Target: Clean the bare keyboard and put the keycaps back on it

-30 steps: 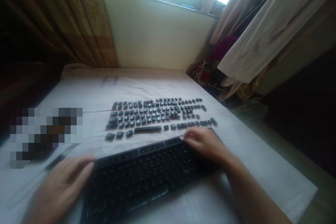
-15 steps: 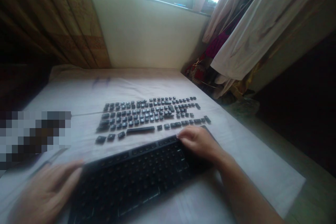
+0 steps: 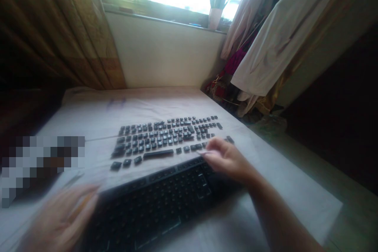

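A black keyboard base (image 3: 159, 201) with its keycaps off lies on the white cloth close to me. Several loose black keycaps (image 3: 165, 136) are laid out in rows just beyond it, a long spacebar (image 3: 158, 153) among them. My right hand (image 3: 227, 159) hovers over the keyboard's far right corner, fingers curled toward the nearest keycaps. What, if anything, it pinches is too blurred to name. My left hand (image 3: 59, 220) is at the keyboard's left end, smeared by motion.
The white cloth (image 3: 97, 118) covers the table, which ends at a pale wall under a bright window. Brown curtains hang at the left, pale fabric and clothes at the right. A pixelated patch sits at the left edge. A thin dark tool (image 3: 72, 180) lies near my left hand.
My right hand has lifted off the keyboard's far edge and moved toward the bottom row of keycaps. My left hand has shifted and blurred. The view has tilted up.
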Demonstrator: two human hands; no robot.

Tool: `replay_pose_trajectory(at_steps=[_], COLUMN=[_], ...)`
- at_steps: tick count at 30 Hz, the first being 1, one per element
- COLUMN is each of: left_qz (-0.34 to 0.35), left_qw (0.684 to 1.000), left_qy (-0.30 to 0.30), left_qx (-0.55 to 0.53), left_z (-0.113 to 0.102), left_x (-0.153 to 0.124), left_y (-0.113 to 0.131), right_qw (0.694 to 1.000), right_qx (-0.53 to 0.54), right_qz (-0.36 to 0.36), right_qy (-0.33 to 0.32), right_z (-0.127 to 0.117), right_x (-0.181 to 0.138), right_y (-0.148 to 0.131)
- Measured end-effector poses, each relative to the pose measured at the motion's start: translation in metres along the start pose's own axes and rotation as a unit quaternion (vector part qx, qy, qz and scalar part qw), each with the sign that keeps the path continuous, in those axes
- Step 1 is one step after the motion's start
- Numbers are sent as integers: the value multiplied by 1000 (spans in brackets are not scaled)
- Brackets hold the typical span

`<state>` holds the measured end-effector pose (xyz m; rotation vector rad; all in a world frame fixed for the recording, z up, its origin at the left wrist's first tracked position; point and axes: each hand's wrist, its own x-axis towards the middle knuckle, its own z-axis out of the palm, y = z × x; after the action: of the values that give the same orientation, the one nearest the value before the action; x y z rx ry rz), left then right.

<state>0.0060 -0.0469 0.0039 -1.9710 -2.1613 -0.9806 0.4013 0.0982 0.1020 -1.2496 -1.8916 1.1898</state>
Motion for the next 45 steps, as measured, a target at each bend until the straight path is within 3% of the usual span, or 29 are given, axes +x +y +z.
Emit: replay_pose_trajectory(at_steps=[2, 5, 7, 9, 14, 16, 21, 27, 30, 33, 36, 41, 45], left_qz=[16, 105, 150, 154, 118, 114, 53, -64, -148, -186, -161, -45, -3], left_qw=[1000, 994, 988, 986, 980, 980, 992, 996, 982, 973, 975, 982, 983], left_qy=[13, -7, -38, -56, -137, -128, -92, 51, 36, 1, -21, -109, -115], left_qx=[-15, -42, -26, -33, -87, -102, -73, 42, 108, 140, 154, 149, 146], left_z=[0, 3, 6, 8, 0, -5, -20, -49, -58, -59, -51, -35, -33], left_x=[3, 4, 4, 4, 6, 7, 8, 6, -7, -21, -29, -26, -22], left_y=[22, 60, 81, 97, 120, 124, 101, 19, -14, -26, -22, -9, -7], right_qw=[996, 984, 981, 979, 976, 975, 966, 944, 932, 920, 914, 908, 902], right_qx=[-51, -59, -45, -28, -9, -22, -85, -102, -101, -107, -118, -130, -132], right_qz=[-48, -93, -124, -146, -168, -172, -215, -307, -343, -371, -380, -392, -406], right_qy=[-54, -140, -143, -141, -138, -141, -117, -66, -56, -69, -80, -67, -63], right_z=[24, 62, 82, 95, 112, 115, 112, 97, 94, 93, 94, 93, 90], right_x=[-4, -12, -17, -20, -21, -21, -19, -15, -12, -11, -11, -11, -12], right_y=[-7, -13, -15, -16, -15, -13, -3, 15, 17, 17, 17, 19, 17])
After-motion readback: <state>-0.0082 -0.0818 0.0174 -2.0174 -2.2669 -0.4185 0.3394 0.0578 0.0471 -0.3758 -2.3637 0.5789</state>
